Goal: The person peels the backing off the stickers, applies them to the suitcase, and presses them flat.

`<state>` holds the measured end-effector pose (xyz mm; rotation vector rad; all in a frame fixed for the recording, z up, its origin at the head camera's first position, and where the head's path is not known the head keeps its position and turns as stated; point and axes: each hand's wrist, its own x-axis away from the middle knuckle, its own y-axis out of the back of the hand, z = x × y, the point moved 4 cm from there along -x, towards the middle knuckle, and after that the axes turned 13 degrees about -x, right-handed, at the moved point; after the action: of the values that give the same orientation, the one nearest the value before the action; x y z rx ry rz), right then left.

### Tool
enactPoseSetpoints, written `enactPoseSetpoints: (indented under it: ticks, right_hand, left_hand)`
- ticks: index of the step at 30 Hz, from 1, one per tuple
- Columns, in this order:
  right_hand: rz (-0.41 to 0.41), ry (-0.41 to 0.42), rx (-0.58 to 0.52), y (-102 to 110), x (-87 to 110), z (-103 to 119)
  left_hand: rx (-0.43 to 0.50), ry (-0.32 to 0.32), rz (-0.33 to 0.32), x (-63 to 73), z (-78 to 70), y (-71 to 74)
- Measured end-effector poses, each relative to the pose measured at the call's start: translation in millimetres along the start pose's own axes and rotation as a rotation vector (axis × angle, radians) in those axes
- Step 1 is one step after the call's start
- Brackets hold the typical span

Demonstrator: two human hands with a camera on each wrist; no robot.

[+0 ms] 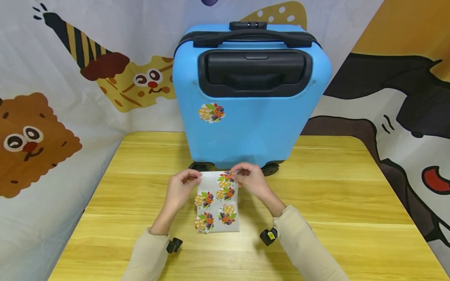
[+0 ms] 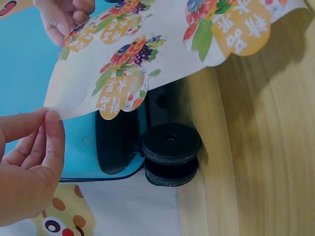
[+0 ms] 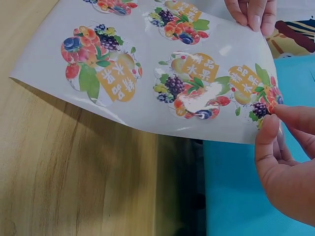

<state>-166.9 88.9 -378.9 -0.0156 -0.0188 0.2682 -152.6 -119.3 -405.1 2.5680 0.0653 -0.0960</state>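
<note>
Your left hand (image 1: pixel 180 189) and right hand (image 1: pixel 254 180) are apart from each other, each pinching a far corner of the same sticker sheet (image 1: pixel 209 181) between thumb and forefinger. Behind the work hangs a pale backdrop cloth (image 1: pixel 123 19) printed with cartoon figures. Before it lies the wood-grain table (image 1: pixel 334 234), above which your beige sleeves (image 1: pixel 149 249) extend. At the table's far side your light-blue suitcase (image 1: pixel 253 128) stands upright, with a black carry handle on top, a recessed black pull handle (image 1: pixel 254 74) in the panel facing you, and black wheels (image 1: pixel 270 169) below. Your sheet is directly in front of the suitcase's base, its far edge raised off the table; whether the near edge touches the wood cannot be told. Five fruit stickers (image 1: pixel 227 214) are counted on it: three down the right side, two lower on the left, with the far left corner bare. Your right fingertips meet the uppermost sticker at its edge; whether it is lifted cannot be told. One similar round sticker (image 1: pixel 211 113) is on the suitcase, below the left end of the pull handle. You wear a small black device (image 1: pixel 268 236) at each wrist.
</note>
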Motion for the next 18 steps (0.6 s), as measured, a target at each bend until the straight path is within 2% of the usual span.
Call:
enactPoseSetpoints:
  ticks: [5,11,18]
  right_hand:
    - [0.001,0.003,0.032,-0.8,0.0,-1.1]
    - [-0.018,-0.001,0.072,-2.6,0.2,-1.0]
    - [-0.033,0.026,0.092,5.4,-10.9,-31.7]
  left_hand:
    - [0.000,-0.018,0.000,-0.3,-0.3,-0.7]
    - [-0.022,-0.009,0.000,-0.2,1.6,-1.0]
    - [-0.029,0.008,-0.006,-1.1,4.5,-1.8]
